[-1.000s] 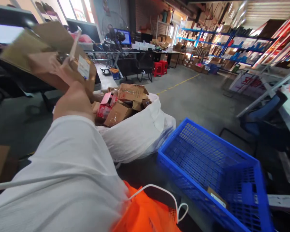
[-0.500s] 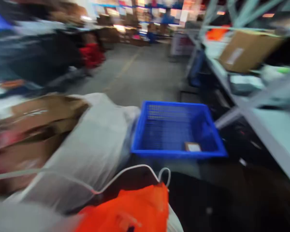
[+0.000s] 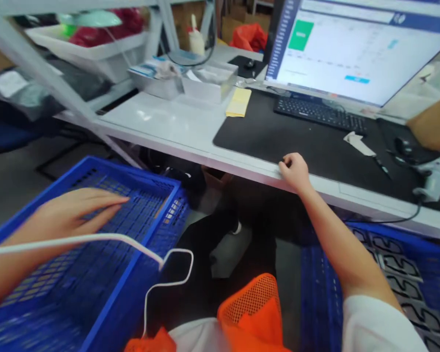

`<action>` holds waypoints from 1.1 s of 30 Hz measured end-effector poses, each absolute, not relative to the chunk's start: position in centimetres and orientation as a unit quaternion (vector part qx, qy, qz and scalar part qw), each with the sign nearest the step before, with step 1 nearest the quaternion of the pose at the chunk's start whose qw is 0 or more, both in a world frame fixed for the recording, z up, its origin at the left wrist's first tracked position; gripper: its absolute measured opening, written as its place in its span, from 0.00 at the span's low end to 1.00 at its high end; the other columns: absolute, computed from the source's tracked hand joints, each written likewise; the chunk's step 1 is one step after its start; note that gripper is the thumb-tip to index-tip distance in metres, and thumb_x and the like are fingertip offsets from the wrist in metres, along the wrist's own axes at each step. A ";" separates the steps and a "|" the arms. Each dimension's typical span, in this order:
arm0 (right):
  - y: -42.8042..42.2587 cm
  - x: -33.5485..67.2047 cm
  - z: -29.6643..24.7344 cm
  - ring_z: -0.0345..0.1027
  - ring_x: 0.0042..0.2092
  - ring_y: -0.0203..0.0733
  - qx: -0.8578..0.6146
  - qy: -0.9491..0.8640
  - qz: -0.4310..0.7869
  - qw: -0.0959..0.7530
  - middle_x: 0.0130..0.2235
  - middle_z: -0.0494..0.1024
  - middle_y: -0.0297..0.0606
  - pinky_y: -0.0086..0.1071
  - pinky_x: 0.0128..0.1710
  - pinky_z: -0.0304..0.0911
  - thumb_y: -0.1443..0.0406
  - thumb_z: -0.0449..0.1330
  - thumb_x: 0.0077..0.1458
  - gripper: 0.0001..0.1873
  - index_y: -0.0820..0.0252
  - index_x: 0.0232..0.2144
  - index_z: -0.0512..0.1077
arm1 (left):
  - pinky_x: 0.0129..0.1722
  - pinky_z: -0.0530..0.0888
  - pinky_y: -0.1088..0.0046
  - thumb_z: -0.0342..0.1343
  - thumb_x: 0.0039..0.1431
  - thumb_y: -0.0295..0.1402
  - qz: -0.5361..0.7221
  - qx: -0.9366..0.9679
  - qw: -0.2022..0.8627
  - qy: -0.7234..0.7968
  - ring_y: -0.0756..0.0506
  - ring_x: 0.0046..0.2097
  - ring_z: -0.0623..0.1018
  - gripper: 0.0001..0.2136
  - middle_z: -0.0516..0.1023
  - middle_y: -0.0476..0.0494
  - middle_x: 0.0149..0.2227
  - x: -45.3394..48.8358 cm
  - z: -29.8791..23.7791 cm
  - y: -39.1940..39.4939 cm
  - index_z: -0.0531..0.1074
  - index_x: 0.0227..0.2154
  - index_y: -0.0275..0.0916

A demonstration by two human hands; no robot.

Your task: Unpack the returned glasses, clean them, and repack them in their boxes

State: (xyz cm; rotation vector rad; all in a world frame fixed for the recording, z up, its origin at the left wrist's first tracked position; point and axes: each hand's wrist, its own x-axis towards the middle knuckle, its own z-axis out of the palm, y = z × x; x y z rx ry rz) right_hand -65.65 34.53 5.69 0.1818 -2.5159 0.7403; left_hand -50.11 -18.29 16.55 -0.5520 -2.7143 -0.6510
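My left hand [image 3: 82, 215] hovers over a blue plastic crate [image 3: 132, 266] at the lower left, fingers stretched out and nothing in them. It is slightly blurred. At the front edge of the desk [image 3: 168, 122], my right hand [image 3: 296, 172] rests curled into a loose fist, with a dark gap between thumb and fingers and no object visible in it. A black desk mat [image 3: 271, 134] lies just beyond that fist. Across the lower left runs a white cord [image 3: 106, 237], passing in front of my left forearm.
A monitor [image 3: 352, 54], a keyboard [image 3: 319, 115], yellow paper slips [image 3: 239, 101], a cutter-like tool [image 3: 363, 146] and a handheld scanner [image 3: 434, 178] are on the desk. Below right, another blue crate [image 3: 319, 274] holds several flat packs [image 3: 403, 269]. Grey shelving posts [image 3: 58, 83] stand left.
The view has swung from the aisle and bagged goods to the desk with the monitor. Both my hands have come into view. A blue crate now appears at the lower left.
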 end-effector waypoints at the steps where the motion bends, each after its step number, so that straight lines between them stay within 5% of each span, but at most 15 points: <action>1: 34.4 -65.7 5.6 0.69 0.41 0.46 0.082 -0.916 0.295 0.260 0.36 0.75 0.40 0.39 0.45 0.65 0.72 0.57 0.49 0.08 0.54 0.26 0.62 | 0.47 0.76 0.73 0.57 0.63 0.43 -0.217 -0.248 0.142 -0.933 0.53 0.40 0.80 0.08 0.83 0.65 0.38 -52.9 15.8 -15.8 0.80 0.38 0.51; 9: 33.8 -65.0 6.4 0.72 0.45 0.47 0.102 -0.872 0.387 0.281 0.38 0.76 0.41 0.42 0.49 0.68 0.75 0.57 0.48 0.10 0.54 0.25 0.66 | 0.44 0.77 0.74 0.54 0.67 0.32 -0.335 -0.472 0.174 -0.797 0.48 0.41 0.82 0.10 0.84 0.43 0.40 -68.0 13.6 6.9 0.80 0.41 0.36; 18: 39.5 -66.7 9.8 0.75 0.47 0.47 0.192 -0.872 0.364 0.268 0.41 0.81 0.39 0.43 0.52 0.70 0.69 0.66 0.55 0.06 0.54 0.28 0.78 | 0.45 0.78 0.68 0.59 0.60 0.40 -0.488 -0.416 0.013 -0.767 0.44 0.41 0.82 0.13 0.84 0.40 0.38 -76.7 14.3 18.9 0.81 0.40 0.36; 25: 43.6 -76.0 12.7 0.75 0.42 0.45 0.277 -0.893 0.284 0.214 0.39 0.81 0.41 0.42 0.46 0.71 0.66 0.62 0.62 0.06 0.55 0.32 0.78 | 0.37 0.77 0.70 0.55 0.63 0.41 -0.567 -0.328 0.008 -0.756 0.48 0.31 0.79 0.16 0.83 0.41 0.32 -81.4 11.7 22.8 0.80 0.40 0.33; 33: 43.4 -77.5 9.6 0.76 0.40 0.42 0.319 -0.840 0.390 0.202 0.35 0.80 0.37 0.40 0.45 0.67 0.61 0.61 0.64 0.09 0.55 0.31 0.71 | 0.40 0.75 0.73 0.56 0.65 0.32 -0.549 -0.419 -0.025 -0.723 0.49 0.36 0.79 0.08 0.81 0.42 0.35 -80.2 11.0 21.3 0.79 0.39 0.35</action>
